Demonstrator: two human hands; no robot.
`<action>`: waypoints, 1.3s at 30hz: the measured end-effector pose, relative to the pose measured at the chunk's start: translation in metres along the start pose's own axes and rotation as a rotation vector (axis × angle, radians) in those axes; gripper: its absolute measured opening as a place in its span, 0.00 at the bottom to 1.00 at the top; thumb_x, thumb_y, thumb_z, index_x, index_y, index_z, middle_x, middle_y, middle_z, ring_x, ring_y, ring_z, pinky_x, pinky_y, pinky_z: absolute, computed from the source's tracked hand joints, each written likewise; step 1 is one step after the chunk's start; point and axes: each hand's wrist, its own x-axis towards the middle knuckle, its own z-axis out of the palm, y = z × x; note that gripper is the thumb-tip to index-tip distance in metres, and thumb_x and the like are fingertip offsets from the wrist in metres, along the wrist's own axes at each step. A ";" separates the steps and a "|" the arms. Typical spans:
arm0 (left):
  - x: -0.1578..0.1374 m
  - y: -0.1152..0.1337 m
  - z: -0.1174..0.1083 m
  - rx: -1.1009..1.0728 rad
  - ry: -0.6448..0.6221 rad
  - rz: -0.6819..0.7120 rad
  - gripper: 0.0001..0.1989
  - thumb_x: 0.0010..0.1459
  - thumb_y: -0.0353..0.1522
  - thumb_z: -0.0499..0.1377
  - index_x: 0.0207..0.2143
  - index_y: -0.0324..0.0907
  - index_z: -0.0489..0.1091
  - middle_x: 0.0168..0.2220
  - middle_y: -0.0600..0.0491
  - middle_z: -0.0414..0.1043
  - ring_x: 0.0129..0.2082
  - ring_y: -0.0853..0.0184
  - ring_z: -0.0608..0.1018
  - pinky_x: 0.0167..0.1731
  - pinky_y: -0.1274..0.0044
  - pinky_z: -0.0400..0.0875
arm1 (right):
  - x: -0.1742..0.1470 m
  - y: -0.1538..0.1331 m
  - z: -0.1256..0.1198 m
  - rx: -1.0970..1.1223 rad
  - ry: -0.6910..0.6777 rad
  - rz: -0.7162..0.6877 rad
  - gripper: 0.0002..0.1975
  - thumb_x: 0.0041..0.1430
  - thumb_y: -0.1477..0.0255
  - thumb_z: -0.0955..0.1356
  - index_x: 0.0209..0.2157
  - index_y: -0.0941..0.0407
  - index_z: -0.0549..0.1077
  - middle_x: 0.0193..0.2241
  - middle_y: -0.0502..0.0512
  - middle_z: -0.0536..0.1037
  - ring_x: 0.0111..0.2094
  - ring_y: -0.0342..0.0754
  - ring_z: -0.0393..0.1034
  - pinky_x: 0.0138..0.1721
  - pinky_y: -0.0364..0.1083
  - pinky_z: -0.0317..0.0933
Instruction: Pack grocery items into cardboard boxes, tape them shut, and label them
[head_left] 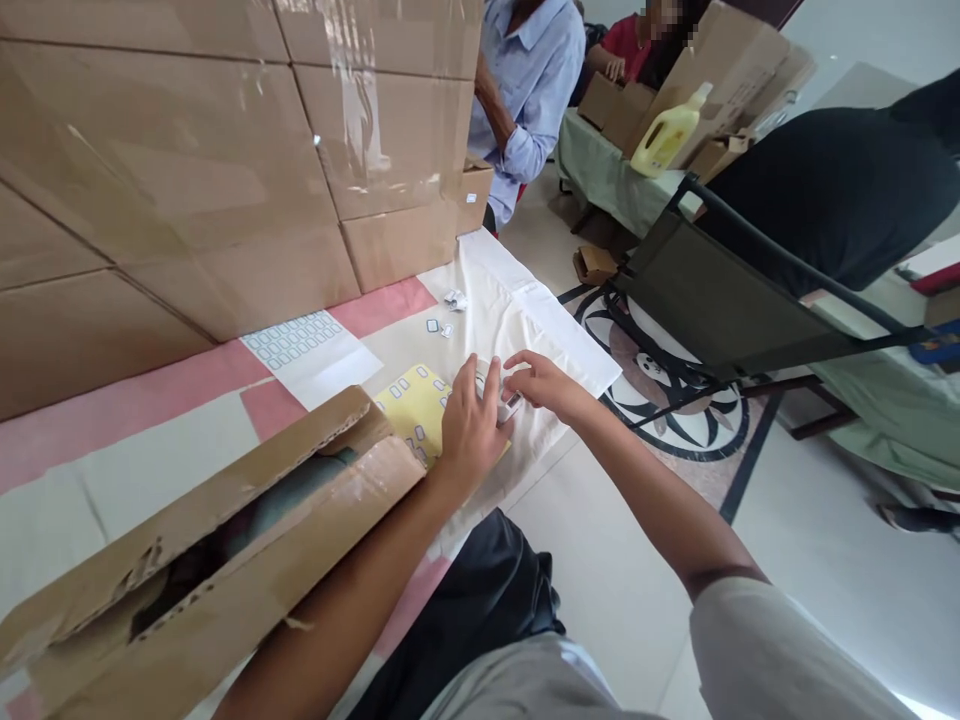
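My left hand (474, 432) is over the edge of the yellow sheet (409, 395), its fingers and thumb round a small white object (510, 408) with a dark patch. What kind of thing it is, I cannot make out. From the other side my right hand (546, 388) meets the same object with bent fingers, their tips partly hidden. Pale labels with dark outlines are scattered over the yellow sheet. Behind it lies a white sheet (300, 345) with rows of similar labels. A few loose labels (433, 326) and a crumpled bit of paper (454, 299) lie farther back.
Stacked, taped cardboard boxes (187, 150) wall off the left and back. An open carton (217, 560) stands beside my left forearm. To the right are a folding chair (712, 290) with a seated person, a yellow jug (667, 135), and other people at tables.
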 end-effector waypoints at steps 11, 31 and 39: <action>-0.003 0.000 -0.005 -0.051 0.003 0.010 0.49 0.57 0.36 0.68 0.73 0.42 0.44 0.73 0.30 0.44 0.69 0.42 0.62 0.62 0.56 0.67 | -0.015 0.007 0.013 0.039 0.120 -0.144 0.17 0.48 0.76 0.73 0.38 0.53 0.64 0.20 0.45 0.78 0.26 0.45 0.75 0.34 0.44 0.66; -0.004 0.000 0.002 -0.100 0.019 -0.011 0.52 0.54 0.34 0.71 0.73 0.46 0.44 0.75 0.35 0.40 0.70 0.43 0.60 0.63 0.58 0.66 | -0.057 0.026 0.006 -0.018 0.277 -0.108 0.23 0.46 0.58 0.76 0.35 0.52 0.63 0.17 0.44 0.75 0.17 0.39 0.54 0.21 0.42 0.44; -0.004 0.001 0.001 -0.073 0.035 0.002 0.51 0.53 0.34 0.72 0.73 0.45 0.47 0.73 0.32 0.44 0.69 0.44 0.62 0.61 0.60 0.69 | -0.056 0.036 0.003 -0.014 0.308 -0.057 0.26 0.42 0.55 0.79 0.31 0.53 0.65 0.12 0.42 0.68 0.18 0.41 0.59 0.20 0.41 0.44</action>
